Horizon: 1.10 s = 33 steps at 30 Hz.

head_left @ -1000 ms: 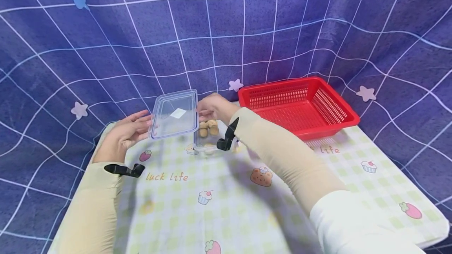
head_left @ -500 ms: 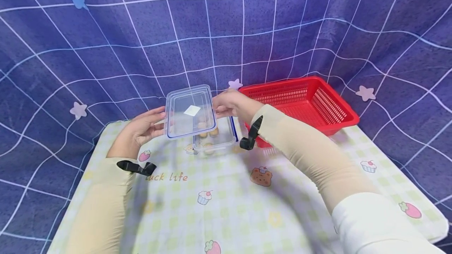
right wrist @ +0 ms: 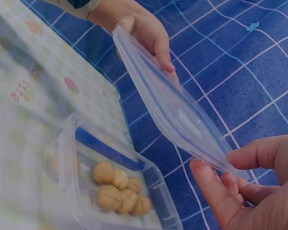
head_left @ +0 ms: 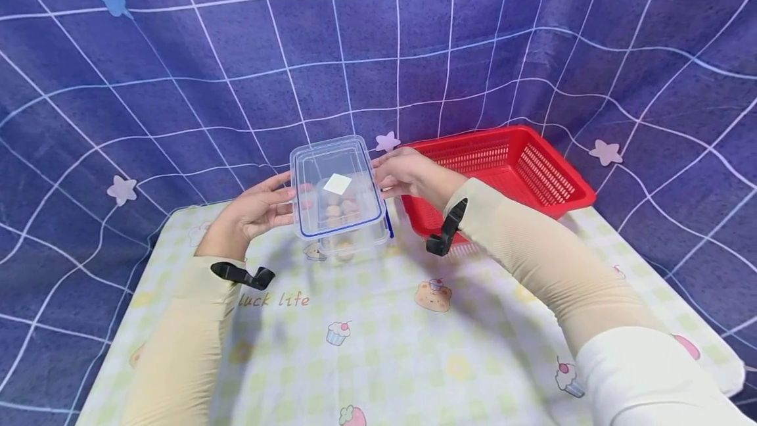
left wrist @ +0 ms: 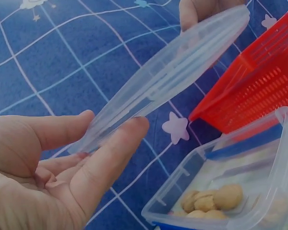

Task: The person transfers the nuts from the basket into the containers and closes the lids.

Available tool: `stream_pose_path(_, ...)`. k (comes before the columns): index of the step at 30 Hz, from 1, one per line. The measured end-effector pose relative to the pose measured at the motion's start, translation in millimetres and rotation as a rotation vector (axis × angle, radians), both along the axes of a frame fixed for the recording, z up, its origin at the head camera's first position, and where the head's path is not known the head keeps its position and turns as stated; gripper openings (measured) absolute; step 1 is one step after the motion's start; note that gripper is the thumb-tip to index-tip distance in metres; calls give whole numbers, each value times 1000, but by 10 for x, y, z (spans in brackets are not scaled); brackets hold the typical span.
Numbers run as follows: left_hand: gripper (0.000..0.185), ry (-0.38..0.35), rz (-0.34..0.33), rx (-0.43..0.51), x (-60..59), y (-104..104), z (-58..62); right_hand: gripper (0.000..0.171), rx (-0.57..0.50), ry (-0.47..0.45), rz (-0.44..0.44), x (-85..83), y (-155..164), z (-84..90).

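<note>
A clear rectangular plastic lid point(head_left: 319, 164) with a blue seal line and a white diamond sticker is held up in the air. My left hand point(head_left: 254, 211) pinches its left edge between thumb and fingers. Its right edge is pinched by my right hand point(head_left: 407, 173). Below the lid, apart from it, a clear plastic food container point(right wrist: 170, 203) with blue side clips stands on the table. Several round tan walnuts point(left wrist: 228, 196) lie inside it. From the head view they show only through the lid.
A red perforated plastic basket point(head_left: 503, 176) stands right of the container, at the back of the table. The checked tablecloth point(head_left: 390, 347) covers the table. Behind it hangs a blue curtain point(head_left: 367, 31) with white grid lines and stars.
Both hands have carried the lid to the right, from left of the container to above it. The right hand has shifted right with the lid's edge.
</note>
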<state>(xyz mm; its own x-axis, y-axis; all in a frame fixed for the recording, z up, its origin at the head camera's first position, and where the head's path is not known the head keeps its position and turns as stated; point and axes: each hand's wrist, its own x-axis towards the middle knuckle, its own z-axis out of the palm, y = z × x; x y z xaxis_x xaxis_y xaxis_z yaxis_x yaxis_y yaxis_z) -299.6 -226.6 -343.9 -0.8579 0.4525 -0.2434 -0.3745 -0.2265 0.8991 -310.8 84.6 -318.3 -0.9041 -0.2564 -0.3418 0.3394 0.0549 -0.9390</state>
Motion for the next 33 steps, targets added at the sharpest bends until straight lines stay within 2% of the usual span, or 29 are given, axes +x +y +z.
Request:
stream_pose_path(6,77,118,58,4,1,65,26,46,-21,16,-26,-22,97,50)
stream_pose_path(10,78,163,107,12,-7,75,14,49,-31,-13,-51,-58,139,68)
stream_pose_path(19,73,233,194,22,-7,84,-32,79,-3,-168,134,-116,127,14)
stream_pose_path(24,68,281,203,13,-1,85,-60,82,-32,-230,126,-118,73,2)
stream_pose_path(29,53,363,187,42,9,68,-107,83,-55,-273,94,-152,40,-3)
stream_pose_path(33,54,444,168,25,5,69,-151,80,-82,-301,96,-165,18,-5)
